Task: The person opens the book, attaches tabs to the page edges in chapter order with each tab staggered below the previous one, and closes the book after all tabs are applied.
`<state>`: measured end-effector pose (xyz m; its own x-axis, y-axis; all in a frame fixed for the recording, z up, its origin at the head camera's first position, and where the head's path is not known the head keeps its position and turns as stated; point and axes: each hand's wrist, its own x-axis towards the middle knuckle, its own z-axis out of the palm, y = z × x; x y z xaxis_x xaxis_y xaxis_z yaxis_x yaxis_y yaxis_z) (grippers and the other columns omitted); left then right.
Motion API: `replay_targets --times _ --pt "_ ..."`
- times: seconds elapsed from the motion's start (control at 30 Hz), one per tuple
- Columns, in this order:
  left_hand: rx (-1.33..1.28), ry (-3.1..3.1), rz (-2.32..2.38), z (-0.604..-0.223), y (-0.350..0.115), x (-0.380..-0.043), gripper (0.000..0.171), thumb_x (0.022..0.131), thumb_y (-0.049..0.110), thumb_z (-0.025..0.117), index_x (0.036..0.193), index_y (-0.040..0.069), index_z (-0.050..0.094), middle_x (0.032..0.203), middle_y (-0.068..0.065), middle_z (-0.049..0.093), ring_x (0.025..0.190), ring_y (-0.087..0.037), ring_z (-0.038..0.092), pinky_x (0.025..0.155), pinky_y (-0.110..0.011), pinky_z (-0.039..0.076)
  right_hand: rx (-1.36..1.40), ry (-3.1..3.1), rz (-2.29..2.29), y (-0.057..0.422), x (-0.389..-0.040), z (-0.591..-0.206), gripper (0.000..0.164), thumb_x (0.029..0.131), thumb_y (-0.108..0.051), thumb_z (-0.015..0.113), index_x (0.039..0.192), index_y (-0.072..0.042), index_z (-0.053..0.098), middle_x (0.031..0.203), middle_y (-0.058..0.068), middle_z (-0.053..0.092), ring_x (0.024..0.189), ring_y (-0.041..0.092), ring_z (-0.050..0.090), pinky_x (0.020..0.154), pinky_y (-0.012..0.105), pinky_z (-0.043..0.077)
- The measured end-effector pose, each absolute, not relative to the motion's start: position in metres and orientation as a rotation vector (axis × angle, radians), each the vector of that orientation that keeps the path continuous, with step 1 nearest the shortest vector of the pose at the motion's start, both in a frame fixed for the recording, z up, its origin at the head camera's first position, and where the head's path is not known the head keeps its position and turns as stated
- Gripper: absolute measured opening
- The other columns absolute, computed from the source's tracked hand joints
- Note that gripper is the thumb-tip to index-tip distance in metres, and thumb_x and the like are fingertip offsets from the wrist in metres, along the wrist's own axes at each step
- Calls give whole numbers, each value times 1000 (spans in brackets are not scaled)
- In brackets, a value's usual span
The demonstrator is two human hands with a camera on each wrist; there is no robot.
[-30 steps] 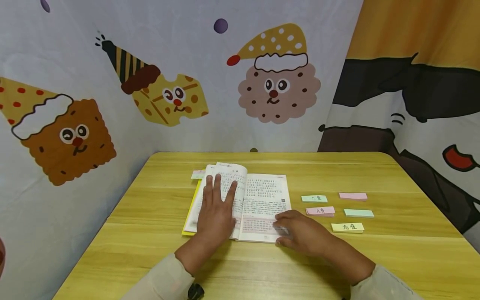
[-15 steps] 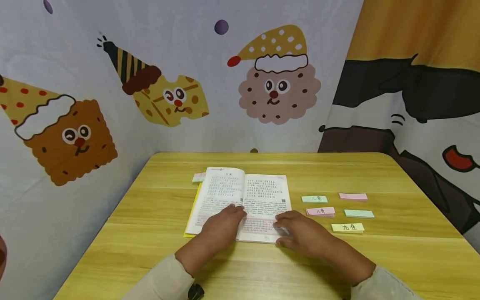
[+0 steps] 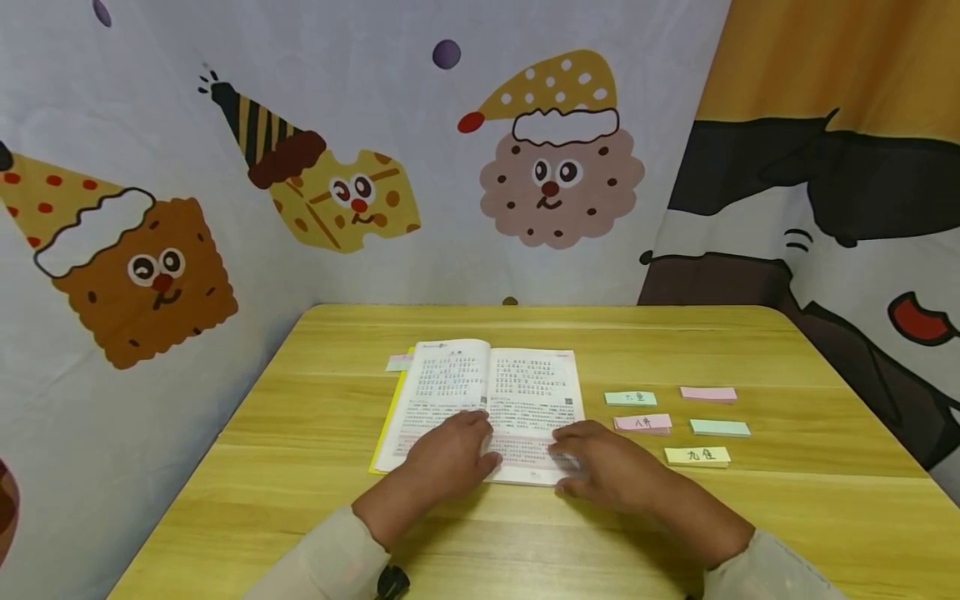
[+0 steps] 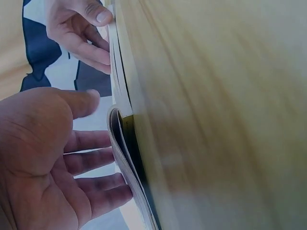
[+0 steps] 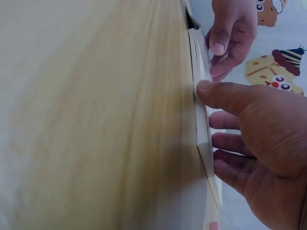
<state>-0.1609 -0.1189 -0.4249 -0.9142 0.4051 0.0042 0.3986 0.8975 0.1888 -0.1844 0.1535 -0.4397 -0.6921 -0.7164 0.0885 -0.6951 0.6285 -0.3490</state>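
An open book (image 3: pixel 450 379) with printed pages and a yellow cover edge lies on the wooden table. My left hand (image 3: pixel 450 454) rests on the lower left page, fingertips by the centre fold and thumb held apart toward the right page. On the lower right page are the fingers of my right hand (image 3: pixel 615 468); in the right wrist view its thumb (image 5: pixel 211 91) touches the book's bottom edge. Seen from the left wrist, the left pages (image 4: pixel 127 158) curve up from the spine under relaxed fingers. A pale pink and green tab (image 3: pixel 398 363) sticks out at the book's upper left.
Right of the book lie several paper slips: a green one (image 3: pixel 630 398) and a pink one (image 3: pixel 642 423) with handwriting, a yellow one (image 3: pixel 697 456), plus a plain pink slip (image 3: pixel 708 393) and a plain green slip (image 3: pixel 720 427). A cartoon-printed cloth (image 3: pixel 450 275) hangs behind the table.
My left hand has slid from high on the left page down to the fold, and its thumb has spread. The raised left pages lie flatter. My right hand stays in place.
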Motion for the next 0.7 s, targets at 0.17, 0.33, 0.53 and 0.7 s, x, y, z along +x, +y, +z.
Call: replay_targets --times 0.17,0.33,0.53,0.7 --pt "603 3004 319 -423 -117 -160 56 95 50 70 128 4 67 142 -12 59 132 -27 55 104 -40 48 -1209 2753 -599 154 -185 -436 27 91 -23 77 114 -10 77 131 11 65 125 32 58 104 49 47" --pt "613 2998 321 -422 -116 -159 68 88 57 75 129 4 67 142 -11 58 131 -27 55 102 -39 50 -1273 2790 -621 153 -184 -433 12 93 -9 70 100 -12 79 119 6 70 119 28 61 102 48 48" --pt "633 2995 277 -422 -116 -159 74 83 61 78 130 5 67 143 -11 58 131 -27 55 101 -38 50 -1327 2926 -588 151 -185 -431 6 92 -12 76 98 -14 77 115 1 71 118 23 61 100 42 50" --pt "640 2999 254 -421 -116 -159 73 81 60 80 128 6 67 140 -10 59 129 -27 57 98 -38 52 -1405 3030 -651 149 -186 -430 9 89 -17 82 96 -18 77 117 0 70 119 20 59 96 38 53"
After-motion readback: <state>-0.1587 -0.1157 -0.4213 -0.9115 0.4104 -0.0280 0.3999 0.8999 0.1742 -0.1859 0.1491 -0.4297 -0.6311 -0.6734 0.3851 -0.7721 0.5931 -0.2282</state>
